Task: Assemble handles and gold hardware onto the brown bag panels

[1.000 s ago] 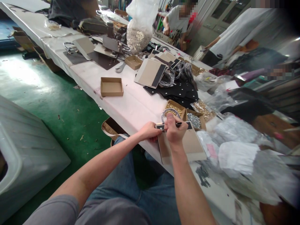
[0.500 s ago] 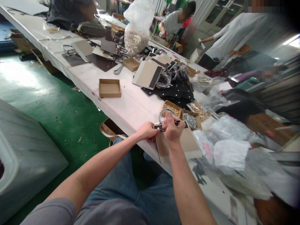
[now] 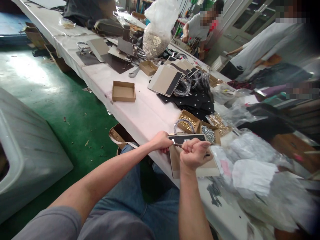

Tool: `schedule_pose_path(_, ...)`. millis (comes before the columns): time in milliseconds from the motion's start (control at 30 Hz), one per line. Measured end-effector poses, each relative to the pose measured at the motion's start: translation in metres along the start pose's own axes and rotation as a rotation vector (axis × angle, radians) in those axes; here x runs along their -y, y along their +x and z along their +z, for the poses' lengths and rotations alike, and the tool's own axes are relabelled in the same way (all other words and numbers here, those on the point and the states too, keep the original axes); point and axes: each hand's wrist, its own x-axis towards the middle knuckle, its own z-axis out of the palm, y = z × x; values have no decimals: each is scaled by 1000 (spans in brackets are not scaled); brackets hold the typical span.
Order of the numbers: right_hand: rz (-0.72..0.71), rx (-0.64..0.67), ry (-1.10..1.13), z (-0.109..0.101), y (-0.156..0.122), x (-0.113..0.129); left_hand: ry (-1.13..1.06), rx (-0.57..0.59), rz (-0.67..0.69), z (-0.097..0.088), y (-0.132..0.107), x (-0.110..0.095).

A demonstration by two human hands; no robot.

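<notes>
My left hand [image 3: 161, 141] pinches the left end of a flat tan card with a black strip [image 3: 190, 138] at the table's near edge. Fisted around a thin dark tool [image 3: 178, 145], my right hand [image 3: 195, 154] lies over the card, the tool's tip pointing at the strip's left end. Just beyond the card stand a small cardboard box of gold studs [image 3: 188, 120] and another with silver pieces [image 3: 208, 132]. A clear loop of beaded trim [image 3: 180, 123] lies by the gold box.
A long white table [image 3: 130, 110] carries an empty cardboard tray [image 3: 123, 91], more tan cards [image 3: 165, 79], black studded fabric [image 3: 195, 100], plastic bags [image 3: 252, 160] at right and a big bag of pieces [image 3: 156, 36]. Other people work at the far end. Green floor lies left.
My right hand has turned from a pen-like grip above the strip into a fist lower on the card, the tool now pointing left. The view shifted slightly.
</notes>
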Motion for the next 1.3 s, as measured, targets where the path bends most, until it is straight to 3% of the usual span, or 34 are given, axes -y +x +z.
schedule_pose_path(400,-54,-18,-43,8,-7,-6,-10,-20,43,2,1,5)
schedule_pose_path(867,-59,-45,-183,18,-3,-9,-78,69,72,-3,-3,7)
schedule_pose_path(1133,1,28,-391,24,12,-16,-147,140,107,-8,-5,12)
schedule_pose_path(1300,67,66,-414,33,22,-23,-150,126,134,-8,-7,16)
